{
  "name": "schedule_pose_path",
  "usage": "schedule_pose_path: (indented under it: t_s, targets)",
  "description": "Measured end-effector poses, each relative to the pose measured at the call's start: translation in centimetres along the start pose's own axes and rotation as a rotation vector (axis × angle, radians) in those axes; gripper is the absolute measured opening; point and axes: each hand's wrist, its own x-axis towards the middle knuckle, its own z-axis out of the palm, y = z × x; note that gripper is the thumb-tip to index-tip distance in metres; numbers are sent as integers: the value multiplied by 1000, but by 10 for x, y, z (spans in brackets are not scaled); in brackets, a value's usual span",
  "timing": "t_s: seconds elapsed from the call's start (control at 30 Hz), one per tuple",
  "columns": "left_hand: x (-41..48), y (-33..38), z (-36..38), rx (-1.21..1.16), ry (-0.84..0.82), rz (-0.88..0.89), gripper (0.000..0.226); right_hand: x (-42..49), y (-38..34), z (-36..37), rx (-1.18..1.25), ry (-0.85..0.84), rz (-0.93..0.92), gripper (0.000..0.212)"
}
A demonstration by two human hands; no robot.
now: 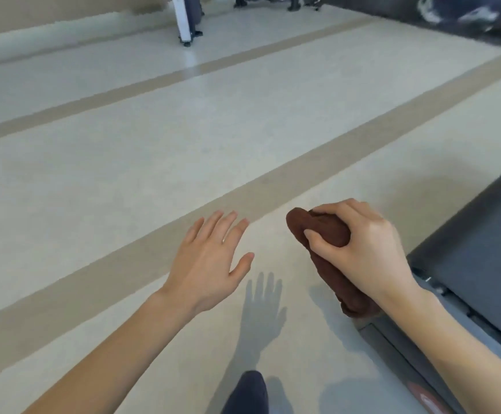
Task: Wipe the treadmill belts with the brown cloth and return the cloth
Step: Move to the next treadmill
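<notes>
"Fingers (333, 209) on the right hand (360, 249) are curled round the brown cloth (324, 231). See the thumb? It presses into the cloth from the near side."

"Yes. How does the cloth look?"

"It is rolled up like a fat sausage. One end pokes out past the fingers. The other end hangs down under the wrist, by the corner of the treadmill frame (392, 339). I cannot tell if it touches the frame."

"Is the cloth on the treadmill belt (488, 234)?"

"No. The belt is dark grey and sits off to the right. The cloth is up in the hand, left of the belt."

"What about the left hand (210, 264)?"

"It holds nothing. Its fingers are straight and spread a little, with the palm facing down over the floor (123, 144). It is near the cloth but not touching it."

"What is that grey shape below it?"

"That is the hand's shadow (262, 309) on the floor. You can see its fingers too."

"What else can you see?"

"The floor is pale, with tan stripes (94, 294) running across it. At the bottom there is a dark blue thing (247, 392), a knee or a shoe, I cannot tell which. A red sticker (425, 398) sits on the frame at the bottom right. Far off at the top, a white machine leg (183, 19) stands on the floor."
</notes>
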Motion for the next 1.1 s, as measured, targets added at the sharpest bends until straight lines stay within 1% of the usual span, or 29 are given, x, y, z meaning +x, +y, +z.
schedule_pose_path:
  t_s: [0.13, 0.23, 0.27, 0.4, 0.5, 0.63, 0.7, 0.9, 1.1]
  targets:
    - [70, 53, 10, -33, -8, 231, 71, -2, 45, -45, -109, 129, 176, 29]
    - [103, 104, 14, -33, -24, 393, 61, -13, 71, -84, -188, 165, 301, 28]
    - [108, 120, 13, -37, -44, 434, 61, -20, 76, -96, -207, 175, 341, 28]
    - [113, 161, -13, -116, -81, 492, 73, -30, 74, -144, -208, 213, 478, 27]
    - [102, 168, -51, -136, -112, 505, 76, -27, 50, -180, -204, 254, 537, 27]
    - [101, 172, -126, -153, -131, 522, 70, -15, 3, -234, -216, 253, 590, 24]
    - [103, 176, -168, -157, -107, 529, 67, -4, -19, -265, -242, 239, 587, 23]
    - [111, 184, -281, -163, -78, 552, 68, 38, -85, -347, -294, 250, 571, 25]
    - [114, 176, -375, -97, -47, 584, 62, 77, -152, -415, -330, 273, 561, 27]
